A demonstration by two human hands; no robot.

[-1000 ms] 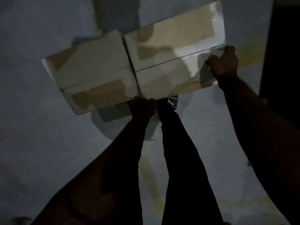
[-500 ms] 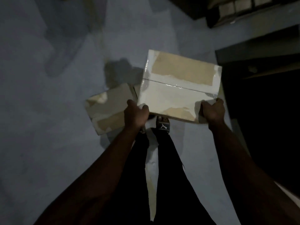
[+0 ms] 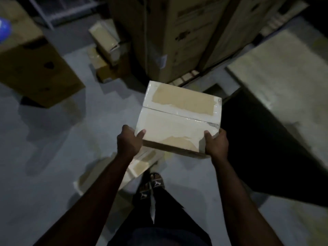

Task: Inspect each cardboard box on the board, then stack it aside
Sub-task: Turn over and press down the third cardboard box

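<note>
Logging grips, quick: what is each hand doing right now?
Left hand: holding the taped, pale brown cardboard box at its near left corner.
Right hand: holding the same box at its near right corner.

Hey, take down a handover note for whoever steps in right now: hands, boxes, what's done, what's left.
Left hand grips the taped box at its near left corner.
Right hand grips its near right corner.
Box is held above the floor, not set down.
A second box lies on the floor beneath, partly hidden.
Done: one box picked up; whether inspected, cannot tell.
Left: stack it aside, perhaps by the small boxes at the back, then check the second box.
</note>
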